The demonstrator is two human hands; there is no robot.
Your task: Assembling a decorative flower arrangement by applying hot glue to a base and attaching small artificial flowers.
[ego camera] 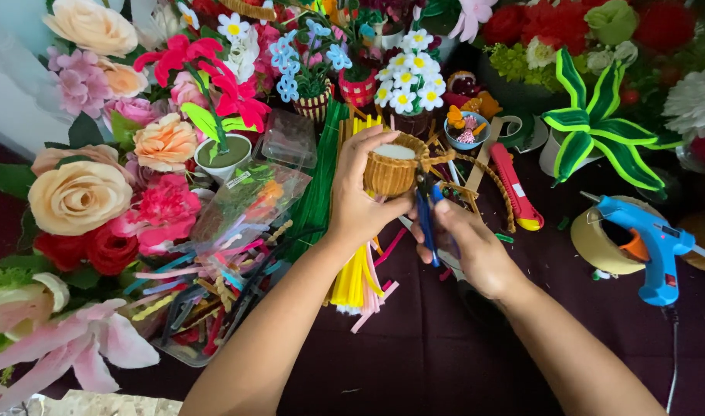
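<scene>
My left hand (pixel 362 202) grips a small tan woven basket (pixel 389 173) with a white top, holding it upright above the table. My right hand (pixel 466 240) holds blue-handled scissors (pixel 427 219), their tips up against the basket's right lower side. A brown twisted stem (pixel 485 171) loops out from the basket to the right. Under the hands lie bundles of yellow (pixel 352 279), green (pixel 315 199) and pink pipe cleaners.
Artificial flowers (pixel 98 185) crowd the left and back. A clear tray of mixed pipe cleaners (pixel 202 304) sits at the left. A red-yellow utility knife (pixel 514 189), a tape roll (pixel 599 246) and a blue glue gun (pixel 651 243) lie to the right on the dark cloth (pixel 414 347).
</scene>
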